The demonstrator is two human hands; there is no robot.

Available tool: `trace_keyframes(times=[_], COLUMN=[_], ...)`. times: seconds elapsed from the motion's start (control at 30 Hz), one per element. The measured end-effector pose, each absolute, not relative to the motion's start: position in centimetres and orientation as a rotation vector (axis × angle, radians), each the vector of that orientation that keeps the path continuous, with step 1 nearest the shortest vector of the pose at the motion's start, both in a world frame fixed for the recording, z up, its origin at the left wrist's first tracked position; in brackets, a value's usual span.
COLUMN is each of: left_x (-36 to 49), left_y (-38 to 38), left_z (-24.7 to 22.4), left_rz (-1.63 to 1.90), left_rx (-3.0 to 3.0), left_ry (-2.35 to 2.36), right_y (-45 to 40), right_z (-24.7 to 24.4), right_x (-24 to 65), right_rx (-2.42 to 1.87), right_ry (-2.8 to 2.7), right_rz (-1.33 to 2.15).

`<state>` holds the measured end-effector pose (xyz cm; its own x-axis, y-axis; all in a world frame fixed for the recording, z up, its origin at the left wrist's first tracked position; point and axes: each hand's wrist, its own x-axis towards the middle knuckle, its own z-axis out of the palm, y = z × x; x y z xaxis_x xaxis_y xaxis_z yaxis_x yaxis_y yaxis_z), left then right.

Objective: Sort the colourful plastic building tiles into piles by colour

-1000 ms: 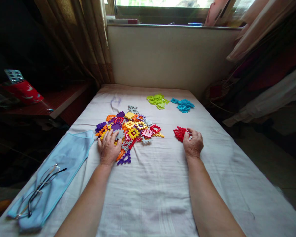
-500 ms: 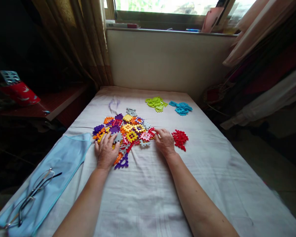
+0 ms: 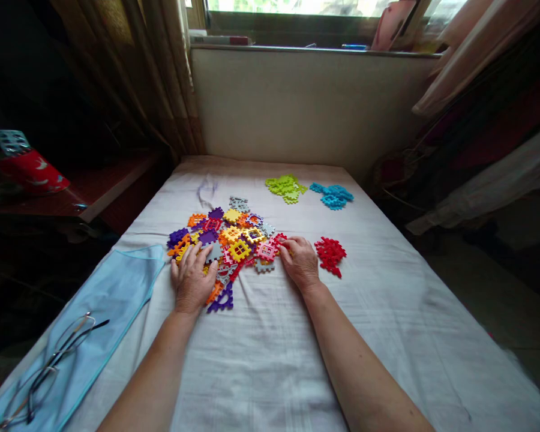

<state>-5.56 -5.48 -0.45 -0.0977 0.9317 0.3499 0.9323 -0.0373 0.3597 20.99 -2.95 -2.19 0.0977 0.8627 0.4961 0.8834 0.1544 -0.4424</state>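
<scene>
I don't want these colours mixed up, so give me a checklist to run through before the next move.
1. Red pile apart from mixed pile: ok.
2. Green pile and blue pile each one colour: ok.
3. Mixed pile all one colour: not ok, several colours overlap.
4. Left hand at mixed pile: ok, fingers spread on it.
5. Right hand has a grip on a piece: cannot tell.
6. Glasses clear of the piles: ok.

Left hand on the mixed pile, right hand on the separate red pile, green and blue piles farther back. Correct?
Wrong on the right hand: the head view shows it at the right edge of the mixed pile, not the red pile. Left hand, green pile, blue pile: as stated.
</scene>
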Motion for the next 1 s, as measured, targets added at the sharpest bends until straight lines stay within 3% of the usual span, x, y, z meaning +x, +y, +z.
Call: trace_keyframes(times=[0.47,1.0], left_x=[-5.4,-5.5], left_y=[-5.5,-5.5], left_z=[-0.1,-0.2], left_rz=[-0.805,-0.788], left_rx=[-2.123,-2.131], left_ry=[-2.213,-2.198], right_y=[-3.5,-3.8], right_z=[0.0,-0.4], right_x=[27.4,28.8], right_rx=[-2.006,-2.167], right_ry=[-1.399,-1.237], right_rz=[-0.299,-0.196])
